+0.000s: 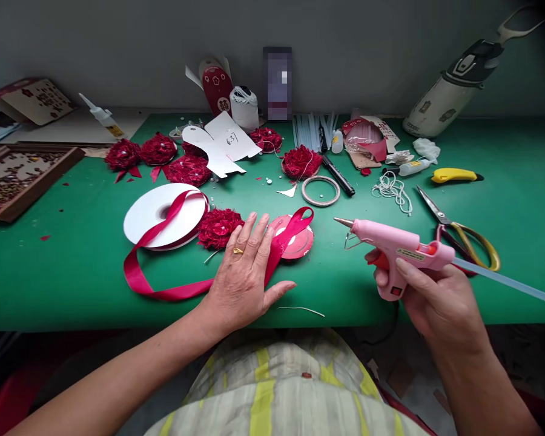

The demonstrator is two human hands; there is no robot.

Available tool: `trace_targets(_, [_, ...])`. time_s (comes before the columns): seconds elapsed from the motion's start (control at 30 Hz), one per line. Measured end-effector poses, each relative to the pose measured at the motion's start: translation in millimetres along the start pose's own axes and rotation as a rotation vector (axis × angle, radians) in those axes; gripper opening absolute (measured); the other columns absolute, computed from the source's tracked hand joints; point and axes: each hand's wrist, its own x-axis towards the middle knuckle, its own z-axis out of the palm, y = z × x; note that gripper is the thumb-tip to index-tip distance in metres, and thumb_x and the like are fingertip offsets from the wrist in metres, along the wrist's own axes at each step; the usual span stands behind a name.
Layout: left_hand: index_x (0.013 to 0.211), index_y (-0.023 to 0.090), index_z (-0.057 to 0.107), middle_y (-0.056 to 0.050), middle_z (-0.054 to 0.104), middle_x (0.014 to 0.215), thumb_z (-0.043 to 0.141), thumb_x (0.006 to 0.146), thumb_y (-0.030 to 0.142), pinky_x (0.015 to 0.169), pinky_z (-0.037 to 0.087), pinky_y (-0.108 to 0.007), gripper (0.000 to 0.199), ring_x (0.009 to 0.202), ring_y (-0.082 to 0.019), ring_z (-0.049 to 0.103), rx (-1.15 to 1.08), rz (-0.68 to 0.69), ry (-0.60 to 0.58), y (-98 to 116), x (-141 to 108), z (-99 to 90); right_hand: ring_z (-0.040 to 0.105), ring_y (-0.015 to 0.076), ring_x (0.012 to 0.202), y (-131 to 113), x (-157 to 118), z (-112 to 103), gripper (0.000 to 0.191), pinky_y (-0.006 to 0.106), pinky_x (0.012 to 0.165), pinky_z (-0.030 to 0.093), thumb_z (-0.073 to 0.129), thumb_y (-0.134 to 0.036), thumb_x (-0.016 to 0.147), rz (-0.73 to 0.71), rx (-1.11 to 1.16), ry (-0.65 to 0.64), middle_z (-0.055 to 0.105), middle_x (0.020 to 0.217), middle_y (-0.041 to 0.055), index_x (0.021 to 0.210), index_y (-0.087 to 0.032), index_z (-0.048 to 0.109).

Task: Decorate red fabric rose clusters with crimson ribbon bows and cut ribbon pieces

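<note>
My left hand [247,269] lies flat, fingers stretched out, over a red ribbon [172,292] and beside a red fabric flower [220,228]. From under it the ribbon rises into a loop that rests on a round red disc [302,245]. The ribbon's other end runs to a white spool [149,212] on the left. In my right hand [445,303] is a pink glue gun [390,242], its nozzle pointing left above the table. A finger is at the orange trigger, and a clear glue stick [508,281] sticks out of the back.
Several red fabric flowers [188,169] and cut white card [227,145] lie at the back. Scissors [458,233], a yellow cutter [456,175] and a tape roll [320,191] are to the right. A wooden tray [31,181] stands left, a bottle [449,91] back right.
</note>
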Motion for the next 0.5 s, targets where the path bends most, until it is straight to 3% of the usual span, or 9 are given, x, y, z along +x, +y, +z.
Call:
trace_targets(0.3, [0.139,0.003,0.032,-0.019,0.025,0.149,0.049,0.085,0.048,0.111,0.018,-0.053,0.073,0.14,-0.034,0.008,0.001,0.029,-0.035,7.4,-4.4,2.8,0.06,0.0185,0.062,3.1,-0.5,-2.0,0.02,0.028,0.045,0.047,0.067,-0.028,0.078,-0.03,-0.007,0.001,0.068,0.079,0.0107,0.093,-0.015,0.07])
trace_targets(0.5, [0.138,0.003,0.033,-0.02,0.025,0.149,0.051,0.085,0.045,0.111,0.02,-0.053,0.07,0.14,-0.034,0.009,0.017,0.005,-0.014,7.2,-11.0,2.4,0.059,0.0169,0.06,2.5,-1.1,-2.1,0.019,0.028,0.045,0.047,0.067,-0.027,0.079,-0.038,0.004,0.005,0.069,0.083,0.0115,0.093,-0.014,0.069])
